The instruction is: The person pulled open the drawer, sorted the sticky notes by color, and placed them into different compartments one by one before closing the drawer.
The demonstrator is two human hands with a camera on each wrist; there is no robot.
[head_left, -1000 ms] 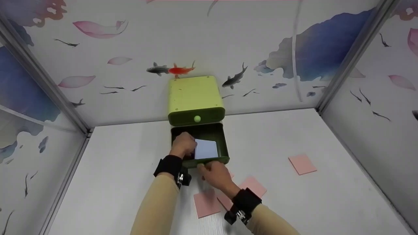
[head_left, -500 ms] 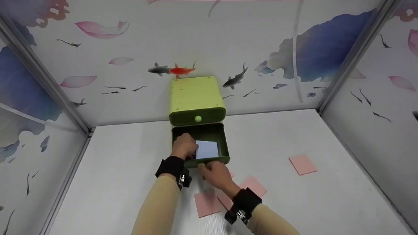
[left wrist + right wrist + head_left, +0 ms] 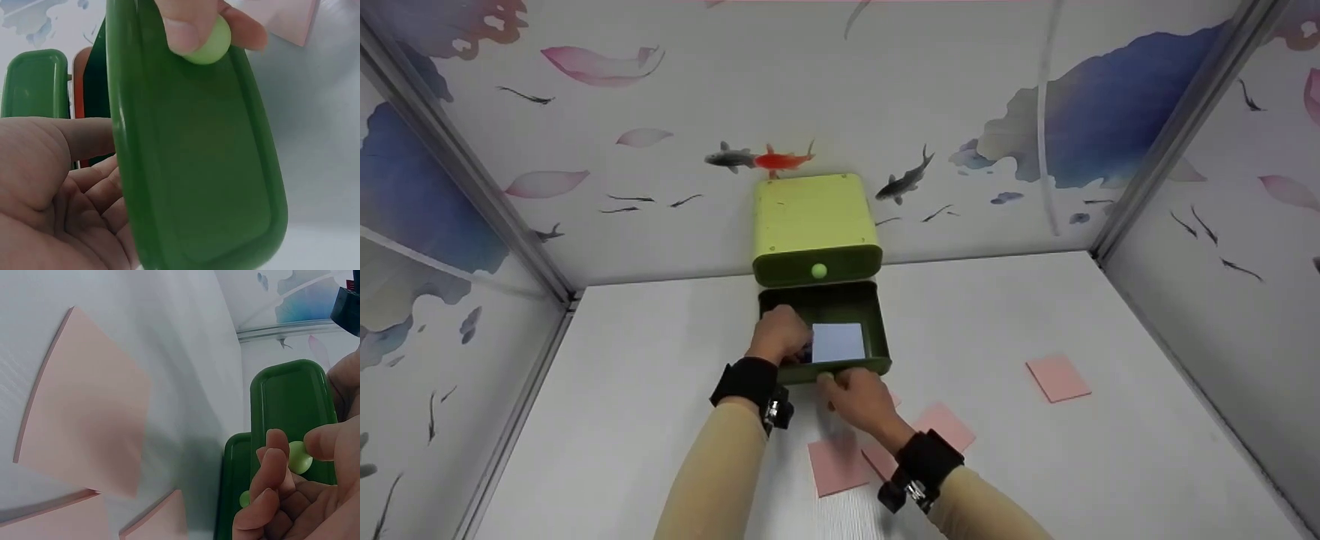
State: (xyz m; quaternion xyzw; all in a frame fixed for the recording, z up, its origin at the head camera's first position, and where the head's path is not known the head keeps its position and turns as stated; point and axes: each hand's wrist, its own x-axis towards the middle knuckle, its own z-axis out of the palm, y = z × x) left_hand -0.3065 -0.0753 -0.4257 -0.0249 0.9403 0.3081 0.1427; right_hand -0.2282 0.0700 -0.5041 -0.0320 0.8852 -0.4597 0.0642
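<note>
A dark green drawer (image 3: 851,300) is pulled out of the yellow-green cabinet (image 3: 814,214). Inside it a pale blue square (image 3: 838,343) lies beside my left hand (image 3: 780,334). That hand reaches in over the drawer's left part with bent fingers. In the left wrist view the drawer front (image 3: 197,152) covers its fingertips, so whether they pinch anything does not show. My right hand (image 3: 859,397) is at the drawer's front edge, thumb and fingers pinching the round light green knob (image 3: 300,458).
Several thick pink squares lie on the white table (image 3: 660,420): one pink square (image 3: 1057,377) far right, another pink square (image 3: 836,466) and more around my right wrist. A second drawer with a knob (image 3: 819,271) sits shut above. The patterned wall (image 3: 660,172) stands behind.
The pale blue square, tilted a second ago against my left hand, now lies squarer, with a small gap beside the hand. My left hand shifts slightly left; the right hand stays on the knob.
</note>
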